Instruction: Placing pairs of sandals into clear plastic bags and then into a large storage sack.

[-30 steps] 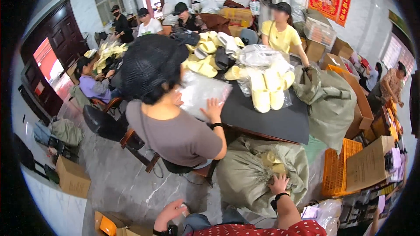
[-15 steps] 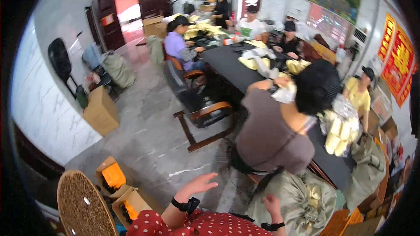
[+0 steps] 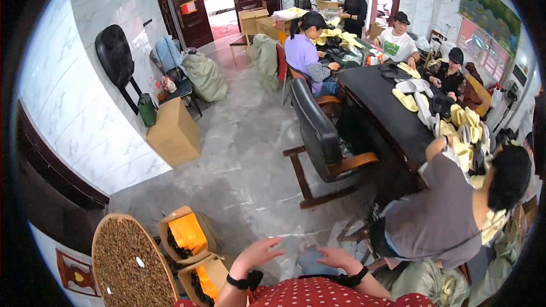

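Observation:
My left hand (image 3: 257, 253) hovers low in front of me with its fingers spread and nothing in it, a black band on the wrist. My right hand (image 3: 338, 257) is beside it, fingers apart and empty, also with a dark band at the wrist. Both are raised over the grey marble floor (image 3: 244, 153), touching nothing. Below them is my red dotted sleeve (image 3: 318, 294). Nearest to my left hand are open cardboard boxes (image 3: 187, 239) holding orange packets. A grey sack (image 3: 415, 279) lies to the right of my right hand.
A person in a grey shirt (image 3: 443, 216) leans over a long black table (image 3: 392, 113) piled with yellow insoles. An empty black armchair (image 3: 321, 139) stands by it. Other people sit farther along. A round woven tray (image 3: 131, 261) lies at lower left; a cardboard box (image 3: 173, 133) stands by the wall.
The view has swung from the table and sack leftward to the floor and wall. My right hand has left the sack; both hands now hover open in front of me.

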Demonstrator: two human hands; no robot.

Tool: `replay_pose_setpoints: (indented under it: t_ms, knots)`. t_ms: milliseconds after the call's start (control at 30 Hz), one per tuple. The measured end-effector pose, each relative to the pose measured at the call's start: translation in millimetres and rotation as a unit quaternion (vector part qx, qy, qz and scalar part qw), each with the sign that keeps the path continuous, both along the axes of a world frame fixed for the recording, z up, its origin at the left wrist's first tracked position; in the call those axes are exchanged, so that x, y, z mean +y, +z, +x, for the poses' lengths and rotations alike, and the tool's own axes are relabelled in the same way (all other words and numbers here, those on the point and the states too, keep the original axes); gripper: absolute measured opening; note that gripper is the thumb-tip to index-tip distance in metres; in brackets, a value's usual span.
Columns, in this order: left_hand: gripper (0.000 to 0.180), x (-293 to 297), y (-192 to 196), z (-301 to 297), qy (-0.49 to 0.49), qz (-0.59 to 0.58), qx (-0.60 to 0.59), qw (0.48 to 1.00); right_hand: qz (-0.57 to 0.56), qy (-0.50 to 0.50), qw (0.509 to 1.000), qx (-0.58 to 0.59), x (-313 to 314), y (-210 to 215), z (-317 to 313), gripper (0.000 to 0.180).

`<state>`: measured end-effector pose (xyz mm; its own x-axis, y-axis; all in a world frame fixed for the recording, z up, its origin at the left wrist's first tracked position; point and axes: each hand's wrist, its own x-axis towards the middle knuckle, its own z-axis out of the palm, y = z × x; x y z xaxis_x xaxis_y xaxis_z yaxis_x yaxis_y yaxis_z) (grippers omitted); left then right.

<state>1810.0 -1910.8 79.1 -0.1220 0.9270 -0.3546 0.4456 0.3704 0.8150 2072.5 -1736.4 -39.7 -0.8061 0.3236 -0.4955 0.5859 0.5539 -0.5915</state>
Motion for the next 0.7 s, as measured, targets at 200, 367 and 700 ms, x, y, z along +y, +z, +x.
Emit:
replay_pose_setpoints:
  t_ms: [200,367,700]
  knots:
    - [0.059,37.0,-29.3,-122.4,0.169,-0.061,-0.024,0.983,0.007,0.088,0.996,0.020,94.8,-9.3,-152.4,0.055]
    - [0.060,80.7,-58.9,-253.4,0.191,-0.098,0.019,0.976,0.032,0.123,0.986,0.108,185.3,4.9,-320.6,0.056]
    - [0.046,189.0,-36.3,-458.0,0.266,-0.128,-0.073,0.953,-0.018,0.223,0.958,0.179,287.4,-8.1,-603.2,0.040]
